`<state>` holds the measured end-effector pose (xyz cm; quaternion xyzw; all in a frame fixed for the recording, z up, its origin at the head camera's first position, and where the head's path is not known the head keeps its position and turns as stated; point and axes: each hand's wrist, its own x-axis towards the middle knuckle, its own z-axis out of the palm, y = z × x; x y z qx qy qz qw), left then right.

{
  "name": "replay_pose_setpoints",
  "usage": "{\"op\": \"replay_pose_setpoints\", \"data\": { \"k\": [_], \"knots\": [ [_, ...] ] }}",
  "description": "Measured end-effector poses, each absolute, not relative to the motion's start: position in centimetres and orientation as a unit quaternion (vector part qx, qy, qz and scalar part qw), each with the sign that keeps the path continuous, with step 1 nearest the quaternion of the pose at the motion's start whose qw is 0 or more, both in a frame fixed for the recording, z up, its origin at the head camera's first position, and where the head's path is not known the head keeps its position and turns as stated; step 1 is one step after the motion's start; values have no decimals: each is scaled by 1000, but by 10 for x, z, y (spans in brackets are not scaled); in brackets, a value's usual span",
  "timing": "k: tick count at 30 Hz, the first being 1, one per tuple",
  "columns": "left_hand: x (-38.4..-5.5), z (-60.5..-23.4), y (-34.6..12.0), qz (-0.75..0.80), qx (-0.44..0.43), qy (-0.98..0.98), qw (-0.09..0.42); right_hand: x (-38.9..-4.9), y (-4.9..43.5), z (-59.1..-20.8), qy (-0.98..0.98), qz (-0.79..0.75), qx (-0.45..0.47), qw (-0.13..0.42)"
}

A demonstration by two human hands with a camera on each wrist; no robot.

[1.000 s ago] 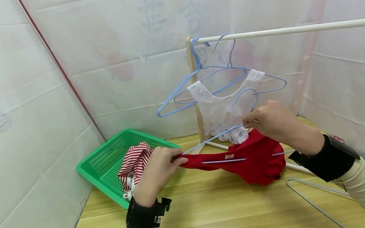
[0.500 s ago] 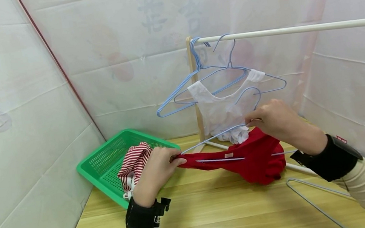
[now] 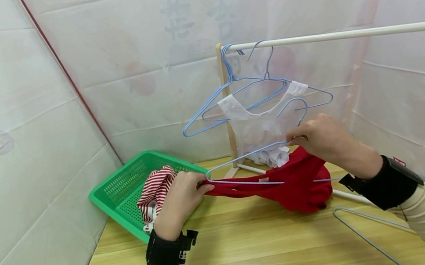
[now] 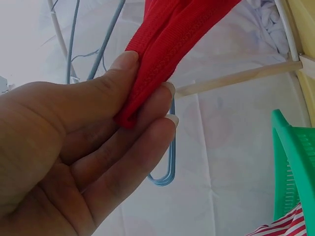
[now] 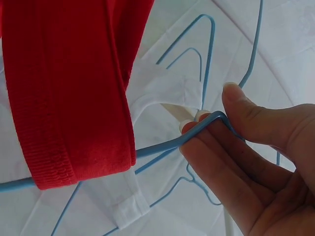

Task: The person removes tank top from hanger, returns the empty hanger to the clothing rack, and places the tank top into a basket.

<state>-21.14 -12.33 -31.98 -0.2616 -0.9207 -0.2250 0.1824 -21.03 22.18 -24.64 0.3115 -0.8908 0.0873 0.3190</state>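
Red knit garment (image 3: 298, 186), pale label (image 3: 264, 179) illegible, sags over the wooden table (image 3: 231, 254) in head view, pinched by the left hand (image 4: 47, 142) in left-wrist view, the right hand (image 5: 266, 179) gripping a blue wire hanger (image 5: 158, 148) in right-wrist view.

Wood-grain table (image 3: 228, 258), creased white walls (image 3: 177, 106) on three sides
Super faded prints (image 3: 178, 19) on them, red line (image 3: 68, 75) down the left corner, kinda soft light, pale rack (image 3: 344, 35) on the table.

Bright head view, dimmer wrist views.
I see soft shadow on the worktop (image 3: 243, 257) near the left grip (image 3: 181, 197), and pale left-wrist glare above it.
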Motion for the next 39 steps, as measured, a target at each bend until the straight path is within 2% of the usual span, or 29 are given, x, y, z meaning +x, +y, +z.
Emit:
{"op": "replay_pose_setpoints", "data": {
  "k": [11,23,30,39],
  "knots": [
    [-215,-322,-124,-234,-262,-919,178,-208,218,-245,-873,87,333,347],
    [-219,-327,-126,-223,-285,-913,187,-203,213,-243,-870,93,346,339],
    [-221,-328,-126,-241,-267,-916,177,-204,213,-243,-854,96,362,361],
    [-222,-329,-126,-235,-292,-907,193,-204,208,-240,-838,97,375,385]
  ]
}}
